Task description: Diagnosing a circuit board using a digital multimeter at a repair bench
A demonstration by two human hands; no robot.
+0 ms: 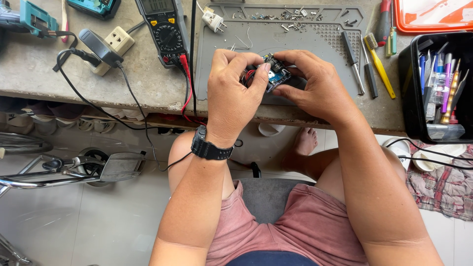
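Both of my hands hold one small electronic part [275, 74], a blue circuit board with black components and red wires, above the grey work mat [315, 37]. My left hand [231, 93], with a black wristwatch on its wrist, pinches the part's left side with thumb and forefinger. On the right side my right hand [315, 86] grips it with curled fingers. Most of the board is hidden by my fingers.
A multimeter [165, 29] with red and black leads lies left of the mat. A wall socket with a plugged-in adapter [101, 47] sits further left. Screwdrivers, tweezers and a yellow brush [379, 61] lie right, beside a black bin of tools [438, 83]. Small screws litter the mat's top.
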